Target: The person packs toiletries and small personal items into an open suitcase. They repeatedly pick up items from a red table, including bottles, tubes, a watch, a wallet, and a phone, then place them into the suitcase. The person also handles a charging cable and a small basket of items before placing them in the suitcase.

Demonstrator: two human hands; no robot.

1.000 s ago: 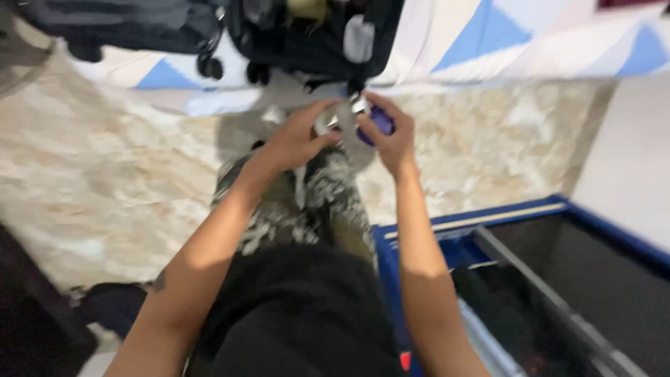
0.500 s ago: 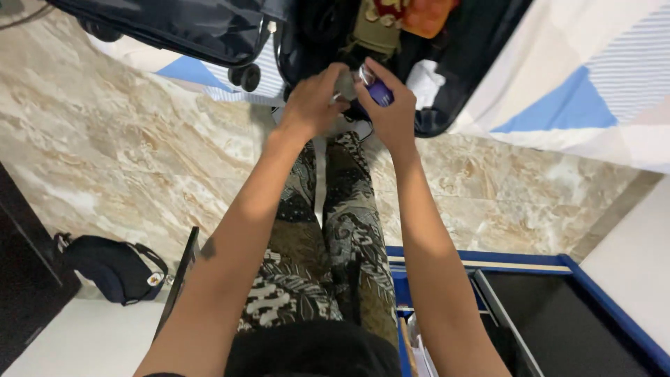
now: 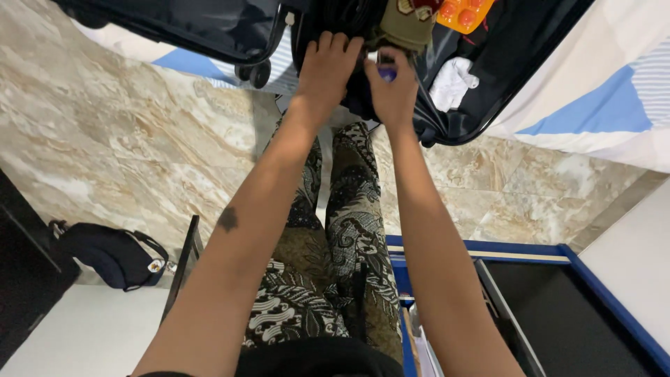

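Both your hands reach into the open dark suitcase: your right hand grips a small purple bottle near its front edge, your left hand presses flat on dark contents beside it.

I'm looking down on a glossy marble-pattern floor in beige and brown, evenly lit. Far right lies bedding in white with blue triangles; near right sits a blue-edged box with a dark inside. Near left, a small dark bag rests beside a black cabinet.
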